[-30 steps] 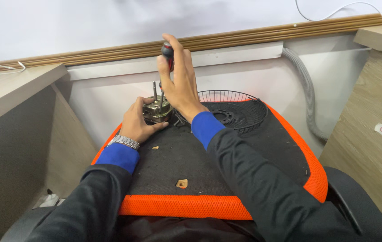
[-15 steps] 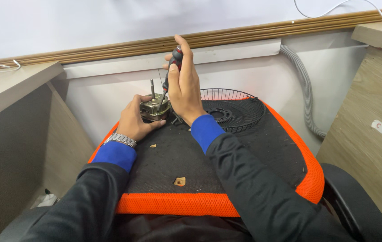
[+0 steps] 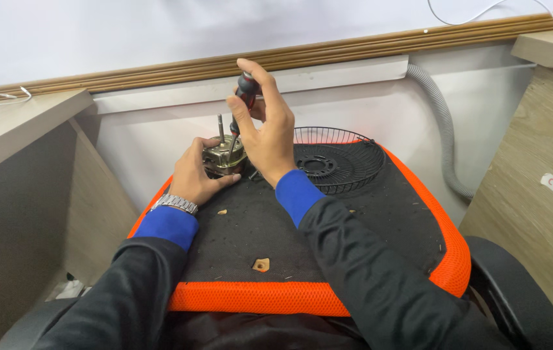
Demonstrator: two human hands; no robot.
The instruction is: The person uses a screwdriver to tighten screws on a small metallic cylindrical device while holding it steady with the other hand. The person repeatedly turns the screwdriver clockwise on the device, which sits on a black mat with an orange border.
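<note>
On the orange-edged black cushion [image 3: 419, 220], a black fan guard [image 3: 338, 162] lies far right. Beside it sits a small metal motor [image 3: 224, 157], likely heavy and hard, best gripped round its body. The left hand [image 3: 195, 175] wraps round it. The right hand [image 3: 266, 123] is closed on a screwdriver [image 3: 246, 87], standing upright over the motor.

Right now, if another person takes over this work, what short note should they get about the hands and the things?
Left hand grips the small metal motor, upright on the black and orange seat cushion.
Right hand holds a screwdriver by its handle, tip down on the motor's top.
Black wire fan guard lies on the cushion, right of the motor.
Small brown bits lie loose on the cushion.
Done: motor is apart from the guard. Which screws remain cannot be seen.
</note>
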